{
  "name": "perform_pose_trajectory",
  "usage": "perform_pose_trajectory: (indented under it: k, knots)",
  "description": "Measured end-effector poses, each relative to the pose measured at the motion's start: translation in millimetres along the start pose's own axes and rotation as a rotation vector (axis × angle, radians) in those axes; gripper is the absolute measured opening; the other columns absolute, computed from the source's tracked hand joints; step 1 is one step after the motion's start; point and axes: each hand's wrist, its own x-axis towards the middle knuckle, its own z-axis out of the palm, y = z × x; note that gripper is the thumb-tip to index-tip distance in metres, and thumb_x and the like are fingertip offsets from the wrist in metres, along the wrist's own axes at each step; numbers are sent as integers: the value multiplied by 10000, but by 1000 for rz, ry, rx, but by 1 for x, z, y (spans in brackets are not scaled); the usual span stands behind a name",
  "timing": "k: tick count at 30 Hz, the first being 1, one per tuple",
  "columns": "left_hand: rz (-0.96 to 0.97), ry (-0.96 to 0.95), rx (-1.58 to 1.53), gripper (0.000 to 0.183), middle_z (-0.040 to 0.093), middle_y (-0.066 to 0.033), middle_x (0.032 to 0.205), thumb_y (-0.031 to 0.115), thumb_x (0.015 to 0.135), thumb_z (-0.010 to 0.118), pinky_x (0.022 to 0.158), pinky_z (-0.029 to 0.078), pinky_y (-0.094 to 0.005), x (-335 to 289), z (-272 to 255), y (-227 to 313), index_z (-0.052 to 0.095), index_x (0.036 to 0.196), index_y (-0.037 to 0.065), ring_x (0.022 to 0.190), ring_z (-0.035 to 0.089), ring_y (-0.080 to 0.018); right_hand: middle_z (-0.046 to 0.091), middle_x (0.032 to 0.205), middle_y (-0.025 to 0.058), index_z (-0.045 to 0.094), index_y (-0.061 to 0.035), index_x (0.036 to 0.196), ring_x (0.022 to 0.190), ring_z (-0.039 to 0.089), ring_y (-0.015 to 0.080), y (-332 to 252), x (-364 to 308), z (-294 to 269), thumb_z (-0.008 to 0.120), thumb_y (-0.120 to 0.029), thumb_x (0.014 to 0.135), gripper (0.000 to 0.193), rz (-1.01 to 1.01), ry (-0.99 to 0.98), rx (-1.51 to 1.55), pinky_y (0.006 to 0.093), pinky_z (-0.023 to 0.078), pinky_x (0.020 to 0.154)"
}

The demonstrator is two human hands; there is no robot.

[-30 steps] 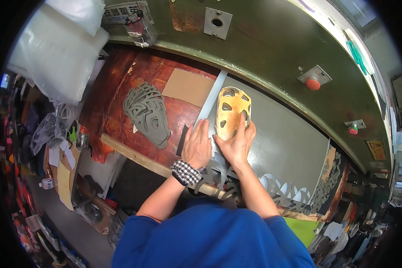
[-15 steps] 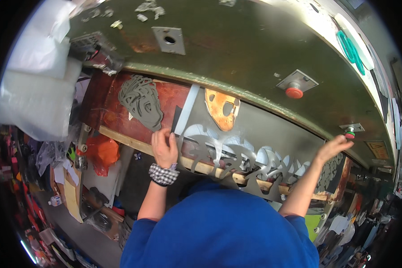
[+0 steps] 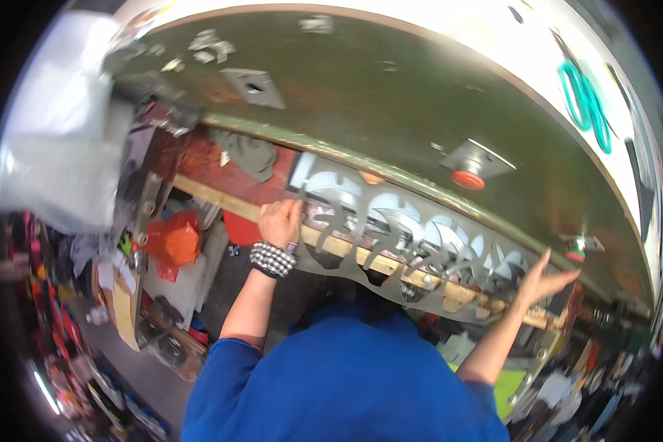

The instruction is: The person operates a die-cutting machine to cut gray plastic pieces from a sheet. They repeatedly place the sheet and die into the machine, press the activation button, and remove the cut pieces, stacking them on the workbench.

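Note:
A thin grey sheet full of cut-out holes (image 3: pixel 361 221) stretches across the work table's front edge, partly overhanging it. My left hand (image 3: pixel 278 222), with a checked band at the wrist, has its fingers closed on the sheet's left end. Over by the right end, my right hand (image 3: pixel 539 286) is open, thumb and fingers spread, just below a red-and-green button (image 3: pixel 576 254). Only a small orange bit of the cutting die (image 3: pixel 372 177) shows behind the sheet. Grey cut pieces (image 3: pixel 252 156) lie on the reddish board (image 3: pixel 199 166) to the left.
A dark green machine beam (image 3: pixel 346 81) spans above the table, carrying a red push button (image 3: pixel 467 179) and a metal plate (image 3: pixel 253 88). Teal-handled scissors (image 3: pixel 586 107) lie on top. Clear plastic (image 3: pixel 59 162) hangs at left, near an orange bag (image 3: pixel 174 243).
The holed sheet has moved up and back over the table, covering most of the orange die. My right hand has dropped from the button and opened; my left hand has shifted slightly right.

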Motion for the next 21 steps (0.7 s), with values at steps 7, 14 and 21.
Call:
perform_pose_trajectory:
  k: [7,14,21]
  knots:
    - [54,25,-123,201,650,-109,717,242,858,605,720,472,-419,-59,-35,-6,669,755,83,705,620,-301,702,958,159,703,3,999,776,658,248,84,-106,-62,587,-315,944,343,493,-326,-316,328,535,758]
    - [58,-64,-165,193,570,-91,727,202,877,583,790,423,-409,-131,-66,-21,581,749,57,767,546,-290,702,901,159,684,17,990,793,665,309,14,-113,-92,686,-252,857,300,122,-11,124,392,544,739]
    - [-212,158,-316,150,559,-130,774,104,855,572,694,461,-412,-114,-90,-3,565,996,50,735,558,-315,587,1187,160,531,-1,1237,1059,576,289,-216,-154,-65,459,-221,976,349,-30,-663,598,366,436,945]
